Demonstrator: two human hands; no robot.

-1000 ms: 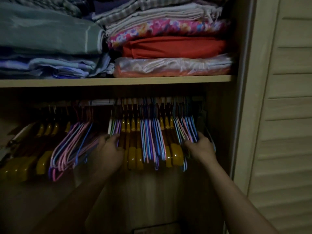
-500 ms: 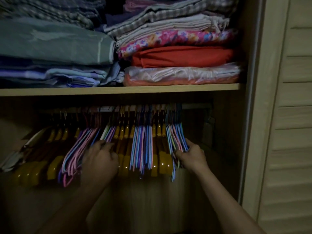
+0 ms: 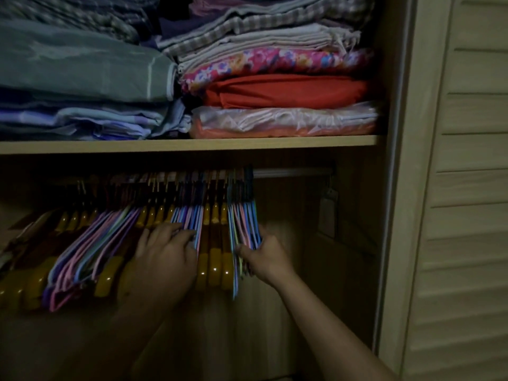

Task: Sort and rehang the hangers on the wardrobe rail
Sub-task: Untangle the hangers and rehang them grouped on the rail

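Two stacks of folded fabrics (image 3: 275, 89) are carried by the pale wooden shelf (image 3: 192, 143); below, thin pastel wire hangers (image 3: 243, 224) on the metal wardrobe rail (image 3: 291, 172) are gripped by the right hand (image 3: 265, 255), while a neighbouring bundle is pinched by the left hand (image 3: 165, 254)

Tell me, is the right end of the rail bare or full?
Bare. The rail shows uncovered beyond the last thin hangers, which the right hand grips.
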